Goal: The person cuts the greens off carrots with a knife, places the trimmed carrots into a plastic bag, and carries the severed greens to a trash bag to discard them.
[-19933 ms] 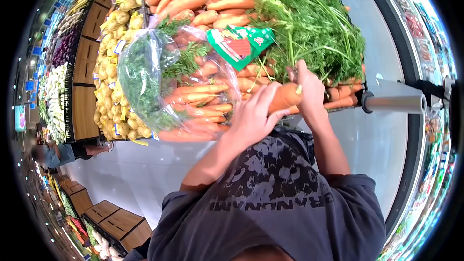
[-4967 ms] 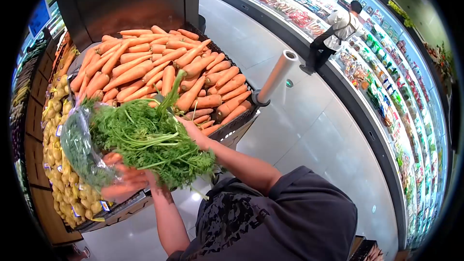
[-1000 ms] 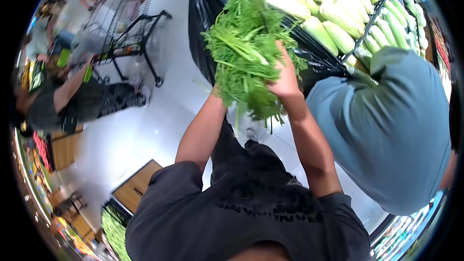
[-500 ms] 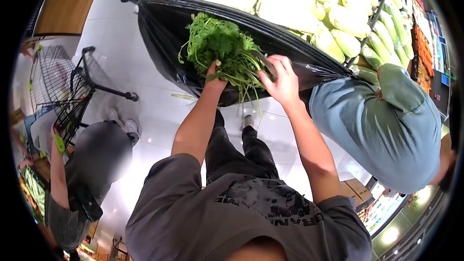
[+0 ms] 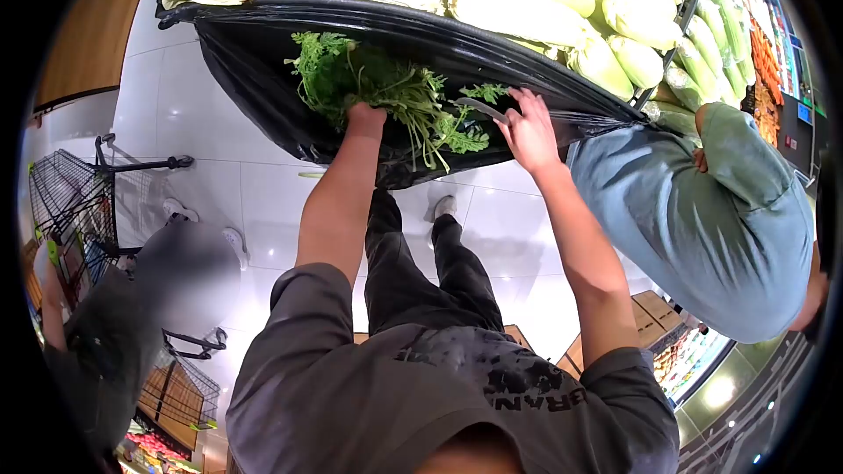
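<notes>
A bunch of leafy green tops [image 5: 395,92] lies inside an open black plastic bag [image 5: 255,79] that hangs along the front of the corn display. My left hand [image 5: 366,116] reaches into the greens, its fingers hidden among leaves and stems. Right of it, my right hand [image 5: 531,129] grips a small knife [image 5: 481,108], whose grey blade points left over the bag near loose sprigs. The fingers beyond the grip are partly raised.
Ears of corn [image 5: 527,9] fill the display above the bag. A person in a blue-green shirt [image 5: 702,219] stands close on the right. Another person [image 5: 105,342] is at the left near a shopping cart [image 5: 75,197].
The greens have gone from my raised hands, a second ago, down into the bag. My right hand has drawn apart from them with the knife. The view has shifted, and corn has replaced the earlier carrots.
</notes>
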`<state>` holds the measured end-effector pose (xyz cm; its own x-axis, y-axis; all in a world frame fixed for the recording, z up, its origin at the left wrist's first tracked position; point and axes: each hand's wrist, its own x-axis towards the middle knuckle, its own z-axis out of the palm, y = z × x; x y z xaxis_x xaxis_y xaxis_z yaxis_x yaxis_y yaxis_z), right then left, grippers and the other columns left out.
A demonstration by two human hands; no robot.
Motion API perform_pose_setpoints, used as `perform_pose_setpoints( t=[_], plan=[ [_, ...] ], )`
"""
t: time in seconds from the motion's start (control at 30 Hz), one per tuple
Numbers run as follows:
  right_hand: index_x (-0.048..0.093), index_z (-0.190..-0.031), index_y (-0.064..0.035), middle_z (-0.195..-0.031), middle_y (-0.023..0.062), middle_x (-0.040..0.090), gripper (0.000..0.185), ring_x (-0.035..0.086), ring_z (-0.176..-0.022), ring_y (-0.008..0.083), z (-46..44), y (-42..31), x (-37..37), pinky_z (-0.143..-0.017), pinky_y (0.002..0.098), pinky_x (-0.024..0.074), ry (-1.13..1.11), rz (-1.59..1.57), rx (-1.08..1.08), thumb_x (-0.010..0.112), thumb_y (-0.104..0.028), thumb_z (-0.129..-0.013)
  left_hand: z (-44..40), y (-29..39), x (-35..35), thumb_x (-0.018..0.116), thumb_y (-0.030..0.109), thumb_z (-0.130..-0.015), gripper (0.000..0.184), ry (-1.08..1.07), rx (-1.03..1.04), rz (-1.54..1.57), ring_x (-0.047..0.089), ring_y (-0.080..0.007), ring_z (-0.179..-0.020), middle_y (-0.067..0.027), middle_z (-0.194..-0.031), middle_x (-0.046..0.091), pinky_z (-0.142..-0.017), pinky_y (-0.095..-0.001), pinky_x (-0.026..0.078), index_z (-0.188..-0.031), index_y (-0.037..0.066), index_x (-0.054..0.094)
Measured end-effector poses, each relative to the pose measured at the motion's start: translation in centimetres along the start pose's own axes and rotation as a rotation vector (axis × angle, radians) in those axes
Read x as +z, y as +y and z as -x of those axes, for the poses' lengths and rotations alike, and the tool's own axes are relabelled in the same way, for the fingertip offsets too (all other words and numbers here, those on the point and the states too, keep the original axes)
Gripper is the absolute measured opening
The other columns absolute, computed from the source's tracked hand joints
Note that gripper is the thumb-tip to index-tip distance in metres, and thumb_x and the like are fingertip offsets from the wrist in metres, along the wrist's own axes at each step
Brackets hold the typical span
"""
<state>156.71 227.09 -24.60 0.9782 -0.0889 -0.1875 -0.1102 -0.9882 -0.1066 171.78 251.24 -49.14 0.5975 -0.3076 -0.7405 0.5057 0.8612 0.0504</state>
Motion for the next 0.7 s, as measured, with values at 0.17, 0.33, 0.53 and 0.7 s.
perform_pose_setpoints(
  t=[0.17, 0.33, 0.53, 0.7],
  plan=[
    [0.074, -0.104, -0.0095, -0.125, 0.0134, 0.069, 0.045, 0.065, -0.119, 0.0312, -1.6, 0.5, 0.3, -0.111, 0.0630, 0.0385, -0.546, 0.151, 0.185, 0.060, -0.052, -0.098, -5.4, 1.0, -3.5, 0.039, 0.051, -0.105, 0.062, 0.451, -0.211, -0.541, 0.049, -0.0354, -0.138, -0.0086, -0.154, 0.049, -0.119, -0.0546, 0.035, -0.152, 0.012, 0.046],
    [0.070, -0.096, 0.0011, -0.096, 0.0227, 0.072, 0.052, 0.069, -0.098, 0.0421, -0.6, 2.0, -0.1, -0.087, 0.0479, 0.0559, -0.661, -0.078, 0.217, 0.077, -0.050, -0.086, 6.8, -0.4, 1.2, 0.047, 0.035, -0.105, 0.057, 0.126, -0.021, -0.450, 0.050, -0.0335, -0.137, -0.0133, -0.155, 0.047, -0.117, -0.0488, 0.036, -0.154, 0.007, 0.039],
    [0.065, -0.084, 0.0050, -0.084, 0.0230, 0.072, 0.047, 0.072, -0.084, 0.0380, 0.9, 3.9, -0.9, -0.077, 0.0417, 0.0571, -0.722, -0.274, 0.258, 0.091, -0.033, -0.077, 13.2, -6.3, -4.9, 0.060, 0.007, -0.090, 0.068, 0.244, 0.748, -1.623, 0.042, -0.0429, -0.139, -0.0277, -0.153, 0.039, -0.116, -0.0468, 0.034, -0.151, -0.005, 0.033],
    [0.062, -0.085, 0.0003, -0.080, 0.0137, 0.070, 0.037, 0.069, -0.077, 0.0253, 2.4, 4.1, -3.0, -0.071, 0.0392, 0.0532, -0.807, -0.357, 0.362, 0.092, -0.016, -0.072, 16.5, -6.2, -1.5, 0.069, 0.002, -0.078, 0.084, -0.890, 0.639, -2.147, 0.047, -0.0407, -0.133, -0.0181, -0.152, 0.044, -0.113, -0.0488, 0.037, -0.155, 0.010, 0.037]
  ],
)
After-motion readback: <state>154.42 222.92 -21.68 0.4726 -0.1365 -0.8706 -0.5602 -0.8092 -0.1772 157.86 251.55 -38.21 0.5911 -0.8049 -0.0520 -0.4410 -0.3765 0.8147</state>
